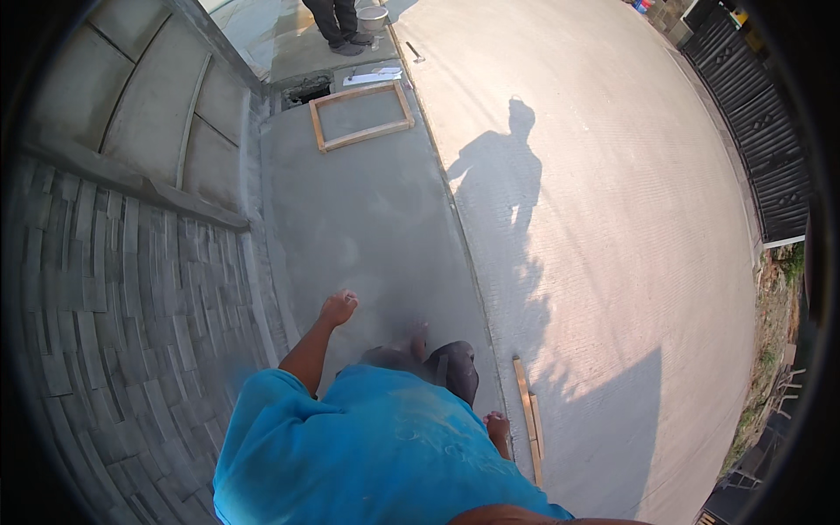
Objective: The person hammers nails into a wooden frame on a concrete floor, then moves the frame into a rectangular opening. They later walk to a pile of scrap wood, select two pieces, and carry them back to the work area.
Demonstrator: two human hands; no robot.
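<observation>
My left hand (339, 308) hangs over the smooth grey concrete strip (350, 227), its fingers curled in a loose fist. Nothing shows in it. Low on the right, partly covered by my blue shirt, my right hand (497, 426) is also curled, with nothing visible in it. Nearest to that hand are narrow wooden strips (527, 411) lying along the seam of the slab. Farther ahead on the strip lies a rectangular wooden frame (366, 136), apart from both hands. One bare foot (420, 330) shows in front of me.
Stone cladding (131, 332) and a grey panelled wall (166, 105) border the left. Beyond the frame are a dark hole (308, 90), a white board (374, 76), a hammer (415, 52), a bucket (373, 17) and a person's legs (337, 24). A dark gate (752, 114) stands right.
</observation>
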